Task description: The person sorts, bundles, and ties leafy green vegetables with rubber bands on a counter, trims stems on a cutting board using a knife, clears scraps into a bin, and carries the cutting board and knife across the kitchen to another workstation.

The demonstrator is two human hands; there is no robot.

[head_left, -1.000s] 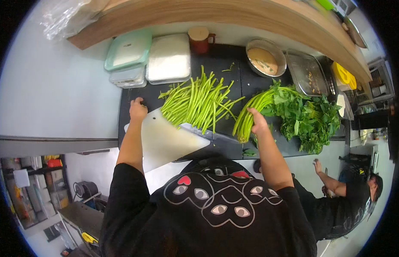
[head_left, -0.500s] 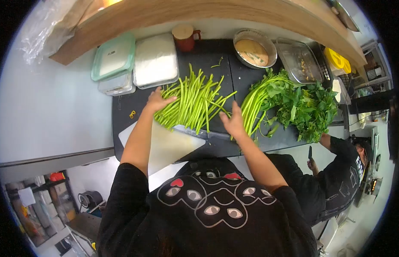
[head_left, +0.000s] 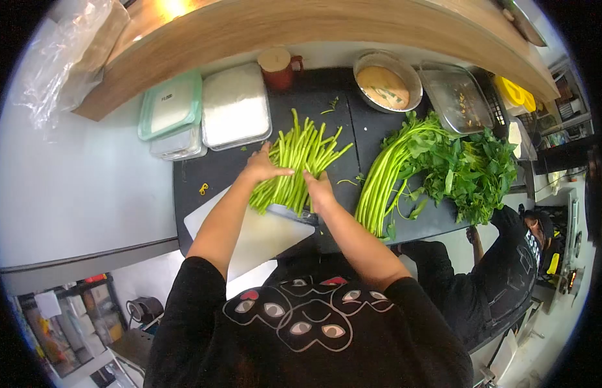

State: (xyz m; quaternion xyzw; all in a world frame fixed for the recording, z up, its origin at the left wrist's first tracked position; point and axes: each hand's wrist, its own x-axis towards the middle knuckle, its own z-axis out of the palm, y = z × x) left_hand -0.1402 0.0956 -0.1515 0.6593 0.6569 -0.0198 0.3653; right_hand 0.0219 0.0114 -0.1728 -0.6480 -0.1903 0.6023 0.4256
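A pile of cut green vegetable stems [head_left: 300, 152] lies on the dark worktop, between my two hands. My left hand [head_left: 261, 167] cups its left side, thumb laid across the stems. On the right side, my right hand [head_left: 319, 191] presses in, with its thumb up against them; its other fingers are partly hidden. A grey, shiny flat-edged object [head_left: 292, 213] shows under the near end of the pile, mostly covered. Beneath my left forearm is a white cutting board [head_left: 249, 234]. To the right lies a bunch of long-stemmed leafy greens [head_left: 470, 169].
Along the back stand lidded plastic containers [head_left: 236, 107], a red mug [head_left: 278, 76], a round metal pan [head_left: 412, 90] and a clear glass dish [head_left: 453, 103]. A wooden shelf [head_left: 314, 40] overhangs them. Another person [head_left: 495, 284] in black is close on the right.
Both hands have come closer together, pushing the stems into a tighter pile. My right hand has moved left onto them. The other person's arm has drawn back from the leafy greens.
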